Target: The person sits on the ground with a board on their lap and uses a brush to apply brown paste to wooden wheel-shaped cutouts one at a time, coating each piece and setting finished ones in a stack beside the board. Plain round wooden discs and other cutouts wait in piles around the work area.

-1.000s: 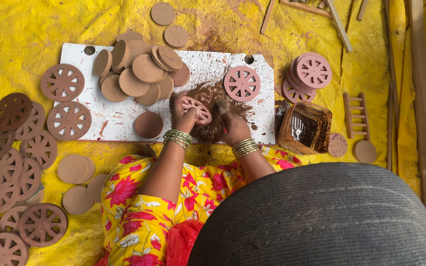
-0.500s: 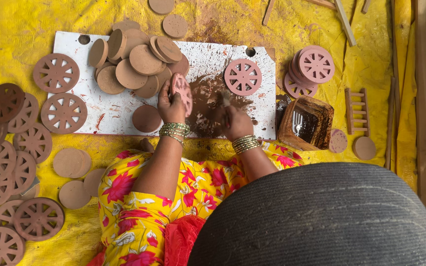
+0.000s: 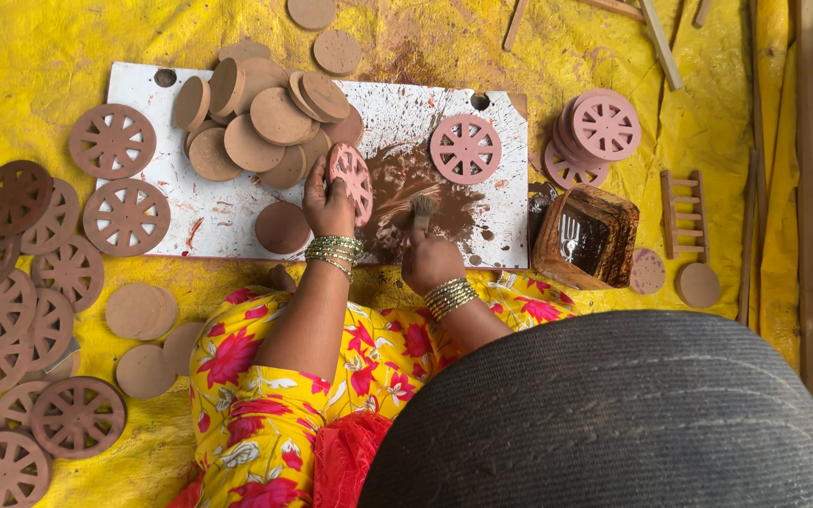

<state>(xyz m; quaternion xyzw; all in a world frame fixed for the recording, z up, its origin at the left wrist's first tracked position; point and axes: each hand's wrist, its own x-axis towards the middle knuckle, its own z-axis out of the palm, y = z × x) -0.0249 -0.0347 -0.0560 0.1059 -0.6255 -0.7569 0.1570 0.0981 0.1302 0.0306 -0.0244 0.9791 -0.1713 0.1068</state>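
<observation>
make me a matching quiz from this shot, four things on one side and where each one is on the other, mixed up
Things:
1. spoked wheel disc
2. brush
3. paint tub
4. pile of plain discs

Places:
A. on the yellow sheet, just off the board's right edge
B. in the right hand, bristles over the brown smear
C. on the white board, upper left part
D. held on edge in the left hand

Pairs: 1-D, 2-B, 3-A, 4-C

Your left hand [image 3: 328, 199] reaches forward from a bent elbow, fingers curled shut in a grasp, thumb toward you. Your right hand [image 3: 430, 259] sits just beside it and nearer your body, closed in a fist-like pinch, knuckles up. Both wrists wear stacked bangles.
</observation>
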